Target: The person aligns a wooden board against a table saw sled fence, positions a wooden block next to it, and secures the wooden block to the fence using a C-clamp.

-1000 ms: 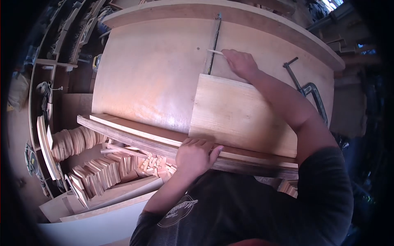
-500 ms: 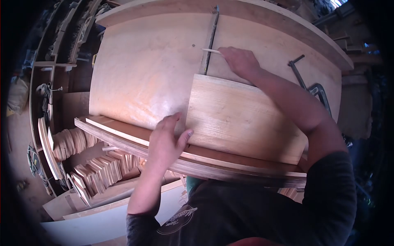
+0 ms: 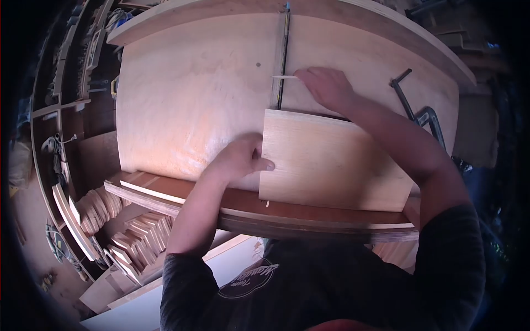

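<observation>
A rectangular plywood panel (image 3: 331, 160) lies on the large wooden worktop (image 3: 182, 99). My left hand (image 3: 240, 157) is closed on the panel's left edge, thumb on top and fingers mostly hidden at the edge. Beyond the panel, my right hand (image 3: 326, 88) pinches a thin pale stick (image 3: 284, 77) that points left. The stick's tip crosses over a dark, narrow metal bar (image 3: 284, 55) running from the far rail down to the panel. What kind of stick it is cannot be made out.
A metal clamp (image 3: 433, 124) sits at the right side. A raised wooden rail (image 3: 381, 41) bounds the far edge, and layered strips (image 3: 154, 193) line the near edge. Lower left are stacked wood pieces (image 3: 141, 237) and shelving (image 3: 61, 107).
My left hand has moved up and right from beside the panel's lower corner and closed on its left edge. My right hand still holds the stick near the bar. The view has shifted slightly.
</observation>
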Tool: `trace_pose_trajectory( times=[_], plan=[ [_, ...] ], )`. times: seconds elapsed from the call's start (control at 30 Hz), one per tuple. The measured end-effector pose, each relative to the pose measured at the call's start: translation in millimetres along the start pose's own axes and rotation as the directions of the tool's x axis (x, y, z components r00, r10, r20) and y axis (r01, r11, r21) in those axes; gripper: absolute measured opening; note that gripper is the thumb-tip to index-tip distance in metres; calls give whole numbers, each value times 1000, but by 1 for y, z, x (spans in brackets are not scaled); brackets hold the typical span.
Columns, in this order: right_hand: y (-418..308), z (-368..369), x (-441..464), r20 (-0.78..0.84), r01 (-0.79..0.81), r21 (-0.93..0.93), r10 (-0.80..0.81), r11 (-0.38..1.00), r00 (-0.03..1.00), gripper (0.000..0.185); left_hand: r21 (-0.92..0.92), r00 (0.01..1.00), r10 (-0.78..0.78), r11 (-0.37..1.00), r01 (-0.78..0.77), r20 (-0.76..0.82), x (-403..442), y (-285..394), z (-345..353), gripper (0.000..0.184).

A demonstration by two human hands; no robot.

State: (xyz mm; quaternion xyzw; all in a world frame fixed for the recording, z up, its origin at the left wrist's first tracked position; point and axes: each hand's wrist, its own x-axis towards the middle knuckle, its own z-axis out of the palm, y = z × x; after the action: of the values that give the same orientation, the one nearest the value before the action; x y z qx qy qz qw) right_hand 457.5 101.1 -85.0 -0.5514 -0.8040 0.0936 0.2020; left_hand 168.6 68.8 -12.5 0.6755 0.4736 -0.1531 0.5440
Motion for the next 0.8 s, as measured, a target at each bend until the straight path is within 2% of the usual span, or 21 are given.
trace_pose_trajectory(
  times=[0.03,0.13,0.3,0.37,0.63,0.8],
  plan=[
    [1,0,0,-9,35,9,-35,999,999,22,41,995,96,995,-95,-30,-2,7,-4,41],
    [2,-1,0,23,77,33,-78,996,997,22,26,995,94,995,-94,26,5,1,-5,46],
    [0,-7,1,59,84,58,-87,995,994,24,39,995,26,999,-30,101,8,3,-10,49],
    [3,-5,2,41,168,27,-169,985,985,29,34,993,12,999,-16,114,10,2,-11,50],
    [0,-4,-1,8,176,56,-176,983,984,30,82,992,-48,996,38,115,7,1,-9,54],
    [-1,-4,-1,-3,176,42,-176,983,984,30,50,996,-25,999,21,85,4,0,-7,53]
  ],
)
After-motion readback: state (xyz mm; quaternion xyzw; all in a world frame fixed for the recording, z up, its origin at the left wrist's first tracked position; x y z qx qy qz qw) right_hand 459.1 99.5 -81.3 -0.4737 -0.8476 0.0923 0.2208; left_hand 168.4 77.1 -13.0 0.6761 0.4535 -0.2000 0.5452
